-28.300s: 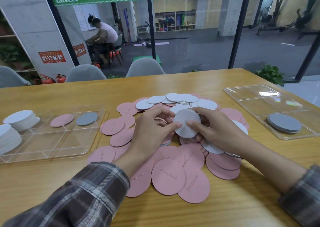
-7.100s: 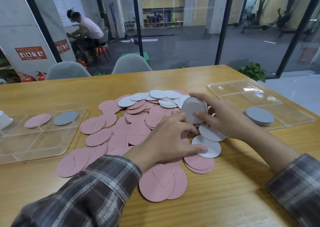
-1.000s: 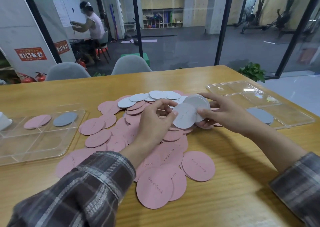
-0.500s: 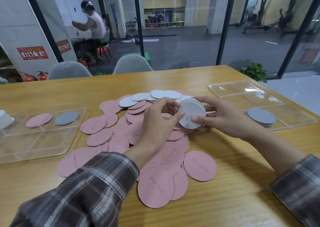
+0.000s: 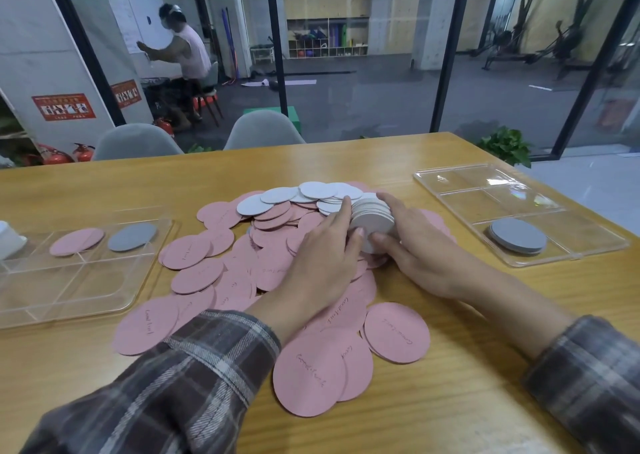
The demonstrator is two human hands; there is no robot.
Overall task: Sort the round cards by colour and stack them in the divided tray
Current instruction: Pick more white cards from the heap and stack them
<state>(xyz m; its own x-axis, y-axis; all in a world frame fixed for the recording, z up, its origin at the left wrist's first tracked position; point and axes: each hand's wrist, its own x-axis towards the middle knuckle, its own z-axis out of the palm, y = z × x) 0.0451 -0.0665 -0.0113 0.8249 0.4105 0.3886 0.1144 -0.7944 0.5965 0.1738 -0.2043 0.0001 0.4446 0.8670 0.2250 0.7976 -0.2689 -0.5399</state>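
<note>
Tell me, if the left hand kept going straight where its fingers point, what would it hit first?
The stack of white cards: the left hand touches it now, with the right hand gripping its other side. Past it lie loose white cards, though depth is hard to judge.

Pink cards (image 5: 242, 280) are sprawling across the middle of the table (image 5: 450, 401), white stack (image 5: 372, 219) sitting on their far-right part, grey stack (image 5: 517, 235) lying in right tray (image 5: 485, 180) near compartment, pink card (image 5: 76, 241) and grey card (image 5: 131, 236) lying in left tray (image 5: 69, 301) far compartments.
</note>
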